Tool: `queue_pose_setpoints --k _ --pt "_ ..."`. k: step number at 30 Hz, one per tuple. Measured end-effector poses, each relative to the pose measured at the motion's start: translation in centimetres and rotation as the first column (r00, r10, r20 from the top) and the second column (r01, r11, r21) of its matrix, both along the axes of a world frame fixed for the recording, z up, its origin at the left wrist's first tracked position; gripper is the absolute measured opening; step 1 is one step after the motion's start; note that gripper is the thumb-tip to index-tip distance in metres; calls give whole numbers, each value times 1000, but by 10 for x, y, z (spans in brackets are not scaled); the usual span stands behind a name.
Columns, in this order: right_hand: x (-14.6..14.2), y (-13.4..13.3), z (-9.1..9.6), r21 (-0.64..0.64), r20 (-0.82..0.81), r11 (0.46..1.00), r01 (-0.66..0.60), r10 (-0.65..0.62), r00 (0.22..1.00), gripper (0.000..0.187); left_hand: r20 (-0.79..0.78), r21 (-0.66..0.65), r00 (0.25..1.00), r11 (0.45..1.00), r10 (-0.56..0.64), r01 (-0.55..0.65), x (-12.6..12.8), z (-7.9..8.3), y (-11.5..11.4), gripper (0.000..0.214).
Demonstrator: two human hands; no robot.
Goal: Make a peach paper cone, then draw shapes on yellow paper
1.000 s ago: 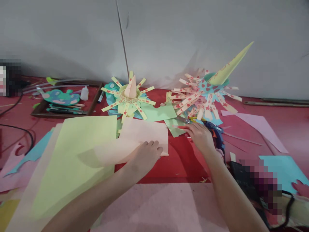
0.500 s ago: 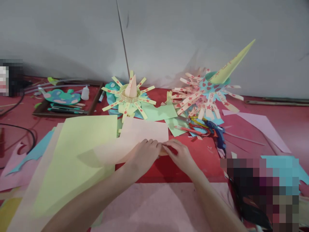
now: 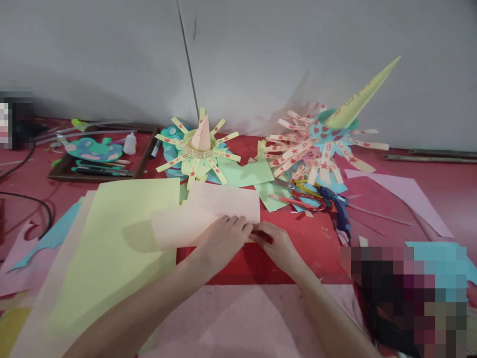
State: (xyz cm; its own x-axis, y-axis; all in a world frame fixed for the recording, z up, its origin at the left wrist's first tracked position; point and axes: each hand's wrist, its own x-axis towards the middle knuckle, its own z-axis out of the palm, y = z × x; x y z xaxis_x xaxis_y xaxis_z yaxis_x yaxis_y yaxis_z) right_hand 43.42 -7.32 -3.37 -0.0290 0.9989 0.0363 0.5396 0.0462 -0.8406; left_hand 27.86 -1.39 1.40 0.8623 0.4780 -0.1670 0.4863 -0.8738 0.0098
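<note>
Right hand [image 3: 278, 246] now off the red-handled scissors [image 3: 302, 197], beside left hand [image 3: 223, 238]. Left grip wide, flat on pale peach paper sheet [image 3: 212, 211], mid red desk [image 3: 309, 258]; right grip narrow, pinching its near corner. Sheet uncut: shaping apparently barely begun.

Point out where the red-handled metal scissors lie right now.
In the head view, the red-handled metal scissors lie right of centre, beyond the right hand, partly on green paper scraps, just left of the blue glue gun.
</note>
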Motion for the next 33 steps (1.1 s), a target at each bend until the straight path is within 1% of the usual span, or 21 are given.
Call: queue_pose_setpoints --k 3,5,7,9,12,14,17,21,25,27,30,32,33 --pt "0 0 -2 64 11 998 -21 21 1000 11 10 -11 1000 1000 -8 9 -1 -3 0 11" --pt "0 0 -2 122 68 992 -35 27 997 11 7 -4 1000 1000 -12 12 -2 -5 -1 12" --pt "2 -1 -1 162 150 984 -77 52 987 12 -8 10 1000 1000 -22 22 -3 -6 -2 14" --pt "4 -2 2 158 234 975 -156 117 965 12 -21 13 999 999 -31 31 -4 -6 -3 15" --pt "7 -5 7 128 343 956 -262 206 917 22 -21 2 999 999 -35 35 -5 -6 -2 17" --pt "8 -6 9 141 403 949 -282 205 892 24 -19 -7 999 999 -37 36 -5 -6 -1 18" --pt "6 -6 7 163 451 948 -274 175 875 18 -4 -18 999 999 -38 38 -6 -6 0 19" --pt "7 -5 1 136 432 955 -263 181 883 19 24 -12 999 999 -40 40 -7 -5 0 22" --pt "10 -3 -3 79 341 976 -205 167 925 20 51 -9 997 998 -63 64 -8 -4 2 25" --pt "11 -3 -3 60 298 981 -185 159 941 19 41 -3 995 995 -96 96 -8 -4 5 21" --pt "11 -3 0 39 260 986 -160 144 955 22 3 -36 991 991 -132 132 -9 -5 8 20" --pt "10 -3 2 31 234 989 -141 130 963 22 13 -77 993 990 -121 122 -9 -6 10 20" --pt "10 -3 2 39 218 990 -137 126 968 19 28 -93 994 990 -106 108 -9 -7 11 21"
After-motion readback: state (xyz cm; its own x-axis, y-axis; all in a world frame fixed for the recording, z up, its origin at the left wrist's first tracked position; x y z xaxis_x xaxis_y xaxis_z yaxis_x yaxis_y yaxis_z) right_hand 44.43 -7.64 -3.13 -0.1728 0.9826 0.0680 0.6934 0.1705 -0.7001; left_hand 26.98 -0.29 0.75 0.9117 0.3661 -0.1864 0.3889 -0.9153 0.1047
